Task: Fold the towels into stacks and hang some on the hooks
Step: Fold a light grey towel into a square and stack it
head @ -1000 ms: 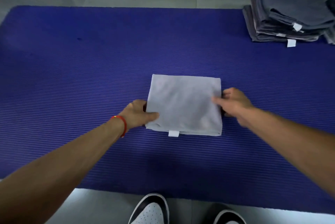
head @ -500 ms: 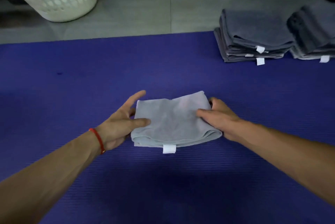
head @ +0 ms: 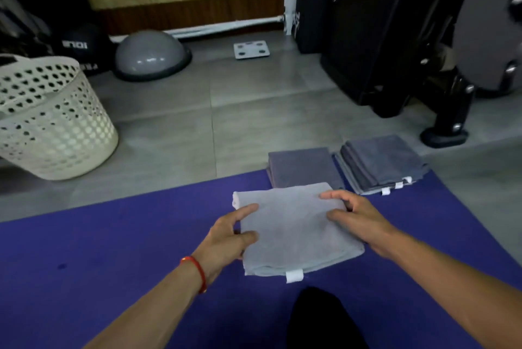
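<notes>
A folded light grey towel [head: 293, 230] with a white tag on its near edge is lifted off the blue mat [head: 99, 249]. My left hand [head: 228, 235] grips its left side, thumb on top. My right hand [head: 356, 218] grips its right side. Just beyond it, at the mat's far edge, lie two stacks of folded dark grey towels: a low left stack [head: 302, 165], partly hidden by the held towel, and a taller right stack [head: 381, 162] with white tags. No hooks are in view.
A white perforated laundry basket [head: 50, 122] stands on the tiled floor at the left. A grey half-dome balance trainer [head: 152, 56] and a white bathroom scale [head: 251, 49] lie farther back. Black gym equipment [head: 409, 52] stands at the back right. My dark-clothed knee [head: 322, 320] shows at the bottom.
Both hands have picked the folded towel up off the mat and carried it toward the dark stacks. The camera has tilted up, so the room behind has come into view.
</notes>
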The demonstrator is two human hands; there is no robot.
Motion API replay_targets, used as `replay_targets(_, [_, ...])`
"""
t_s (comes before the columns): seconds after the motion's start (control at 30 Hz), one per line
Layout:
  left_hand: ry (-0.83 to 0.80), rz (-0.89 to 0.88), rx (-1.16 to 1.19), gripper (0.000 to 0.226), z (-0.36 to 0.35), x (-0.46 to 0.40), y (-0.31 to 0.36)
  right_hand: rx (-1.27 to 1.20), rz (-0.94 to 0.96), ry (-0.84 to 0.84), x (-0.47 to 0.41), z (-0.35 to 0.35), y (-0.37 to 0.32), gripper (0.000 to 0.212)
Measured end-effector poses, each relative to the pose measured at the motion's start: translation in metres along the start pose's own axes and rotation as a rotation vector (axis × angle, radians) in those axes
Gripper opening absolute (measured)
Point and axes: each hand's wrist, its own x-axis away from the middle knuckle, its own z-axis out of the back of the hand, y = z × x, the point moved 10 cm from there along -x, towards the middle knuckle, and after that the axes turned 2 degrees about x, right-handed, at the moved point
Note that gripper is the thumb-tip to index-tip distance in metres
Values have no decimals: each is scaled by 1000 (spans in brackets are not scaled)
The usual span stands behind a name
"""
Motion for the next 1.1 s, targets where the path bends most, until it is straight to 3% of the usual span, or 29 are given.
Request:
replay_targets(0.13, [-48, -11, -65, 63, -35, -66, 25, 68, 39, 63, -51, 45, -3, 47])
replay_targets(0.37, [37, -50, -217, 67, -44, -222, 30, 212, 42, 162, -191, 86, 11, 49])
replay_targets(0.43, [103, -16, -305, 65, -39, -257, 14, 354, 15, 85, -230, 71, 38, 59])
replay_targets(0.53, [202, 54, -535, 68, -31, -283, -17, 812, -73, -6, -267, 32, 78, 79])
replay_targets(0.6, [195, 22, -585, 75, -36, -298, -32, 921, 34, 18, -278, -2, 73, 79])
replay_targets(0.67, [110, -22, -695, 84, -47, -318, -42, 901, 81, 12, -288, -35, 73, 82])
replay_targets(0.77, [15, -36, -704, 91, -58, -339, -56, 893, -33, 22, -307, -62, 103, 83])
replay_targets(0.9, [-1, -6, -698, 94, -57, -355, -69, 865, -28, 124, -317, -70, 119, 86])
replay_targets(1.1, [11, 81, -709, 96, -53, -364, -79, 840, -40, 100, -324, -69, 120, 85])
